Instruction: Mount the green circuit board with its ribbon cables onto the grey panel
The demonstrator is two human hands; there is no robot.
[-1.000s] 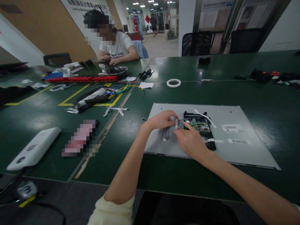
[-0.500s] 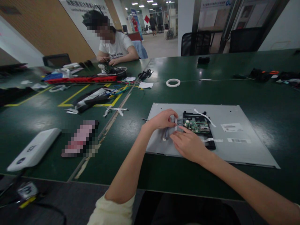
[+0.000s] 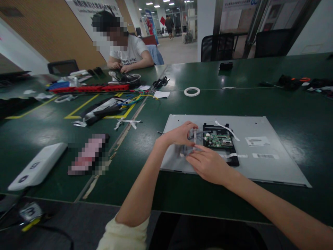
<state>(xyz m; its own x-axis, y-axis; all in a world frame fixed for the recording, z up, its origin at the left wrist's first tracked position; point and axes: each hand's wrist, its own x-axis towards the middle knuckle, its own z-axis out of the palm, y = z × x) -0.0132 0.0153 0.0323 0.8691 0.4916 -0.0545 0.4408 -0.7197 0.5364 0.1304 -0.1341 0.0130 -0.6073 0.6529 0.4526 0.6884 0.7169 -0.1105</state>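
A grey metal panel (image 3: 260,163) lies flat on the green table (image 3: 197,100) in front of me. A green circuit board (image 3: 218,140) in a black frame sits on it, with white tape strips across. My left hand (image 3: 179,133) pinches a short white tape strip (image 3: 195,136) over the grey cable just left of the board. My right hand (image 3: 208,165) rests on the panel below it, fingers pressed flat on the cable and pointing left.
A white tape roll (image 3: 191,91) lies beyond the panel. At left are a white device (image 3: 36,167), black and coloured cables (image 3: 111,106) and a red strip (image 3: 88,88). A person (image 3: 127,52) works at the far side. Tools lie at far right (image 3: 291,82).
My right hand has slid left and down, away from the circuit board, onto the cable. My left hand keeps its pinch on the tape strip.
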